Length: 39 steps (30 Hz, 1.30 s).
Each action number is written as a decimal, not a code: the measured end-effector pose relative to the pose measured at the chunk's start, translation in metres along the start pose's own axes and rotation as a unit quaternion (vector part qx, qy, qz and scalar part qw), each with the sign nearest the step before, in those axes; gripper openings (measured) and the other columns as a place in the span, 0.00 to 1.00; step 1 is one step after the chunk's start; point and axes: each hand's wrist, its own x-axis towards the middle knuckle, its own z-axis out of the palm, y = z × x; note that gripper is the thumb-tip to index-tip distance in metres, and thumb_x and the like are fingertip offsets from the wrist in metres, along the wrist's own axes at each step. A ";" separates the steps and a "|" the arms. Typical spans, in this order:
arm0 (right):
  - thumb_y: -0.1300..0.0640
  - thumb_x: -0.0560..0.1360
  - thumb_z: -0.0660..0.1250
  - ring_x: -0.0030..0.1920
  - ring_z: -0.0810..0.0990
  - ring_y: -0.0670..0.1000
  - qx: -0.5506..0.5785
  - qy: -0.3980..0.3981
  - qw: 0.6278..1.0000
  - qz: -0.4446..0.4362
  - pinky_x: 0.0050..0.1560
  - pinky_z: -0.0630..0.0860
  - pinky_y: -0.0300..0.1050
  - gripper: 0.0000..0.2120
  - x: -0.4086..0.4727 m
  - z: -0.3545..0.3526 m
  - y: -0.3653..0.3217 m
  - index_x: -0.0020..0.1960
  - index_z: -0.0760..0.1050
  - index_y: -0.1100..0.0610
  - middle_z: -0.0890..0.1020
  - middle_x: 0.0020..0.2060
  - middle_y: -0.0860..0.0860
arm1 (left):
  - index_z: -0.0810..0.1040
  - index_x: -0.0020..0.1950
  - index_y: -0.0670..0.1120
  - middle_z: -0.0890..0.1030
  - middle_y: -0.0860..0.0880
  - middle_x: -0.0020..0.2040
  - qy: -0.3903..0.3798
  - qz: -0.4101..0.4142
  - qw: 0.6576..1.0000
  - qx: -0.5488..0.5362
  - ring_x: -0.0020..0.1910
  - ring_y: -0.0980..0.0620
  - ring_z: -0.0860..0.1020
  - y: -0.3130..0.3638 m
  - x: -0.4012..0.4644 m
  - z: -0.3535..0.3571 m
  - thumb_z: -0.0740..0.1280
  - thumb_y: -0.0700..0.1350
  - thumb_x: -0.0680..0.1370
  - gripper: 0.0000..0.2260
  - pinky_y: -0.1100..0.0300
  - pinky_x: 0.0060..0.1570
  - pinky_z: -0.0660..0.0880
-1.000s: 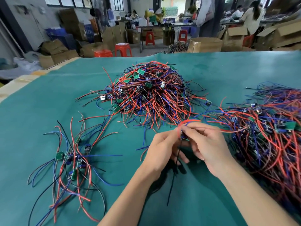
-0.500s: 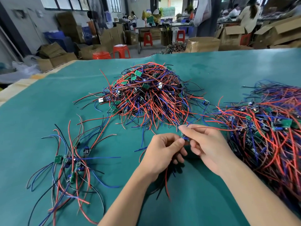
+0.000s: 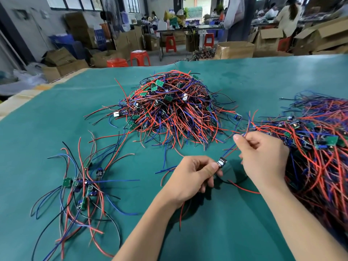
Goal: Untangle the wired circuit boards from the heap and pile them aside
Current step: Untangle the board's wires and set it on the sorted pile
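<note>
The green mat (image 3: pixel 244 213) carries my central heap (image 3: pixel 173 113); another tangle (image 3: pixel 320 157) runs off the right edge. My left hand (image 3: pixel 190 178) pinches one small board (image 3: pixel 221 162), its face hard to read; my right hand (image 3: pixel 263 159) pinches its wires (image 3: pixel 230 150).

left hand (image 3: pixel 190 178): bare, no glove, ring or watch
right hand (image 3: pixel 263 157): bare likewise
forearms: sleeveless in view
</note>
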 end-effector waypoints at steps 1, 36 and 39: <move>0.44 0.75 0.68 0.32 0.81 0.59 -0.013 0.024 1.000 -0.012 0.43 0.76 0.52 0.21 0.002 -0.002 0.001 0.33 0.75 0.59 0.80 0.26 0.51 | 0.81 0.44 0.43 0.75 0.51 0.28 -0.003 0.003 1.000 0.003 0.22 0.56 0.67 0.000 0.000 -0.001 0.63 0.43 0.83 0.11 0.68 0.25 0.64; 0.45 0.78 0.70 0.33 0.78 0.51 0.195 0.099 0.973 -0.068 0.36 0.75 0.51 0.09 0.020 -0.030 -0.062 0.43 0.82 0.49 0.81 0.33 0.45 | 0.79 0.41 0.46 0.79 0.49 0.26 0.010 0.002 0.999 0.038 0.20 0.56 0.69 -0.001 0.000 0.010 0.61 0.41 0.80 0.10 0.66 0.25 0.68; 0.50 0.76 0.72 0.29 0.76 0.44 0.348 0.012 0.936 -0.057 0.29 0.71 0.37 0.09 0.024 -0.037 -0.119 0.38 0.83 0.51 0.83 0.31 0.45 | 0.79 0.41 0.47 0.81 0.49 0.29 0.018 -0.002 0.996 0.084 0.23 0.56 0.73 -0.004 0.001 0.013 0.63 0.43 0.79 0.09 0.65 0.29 0.71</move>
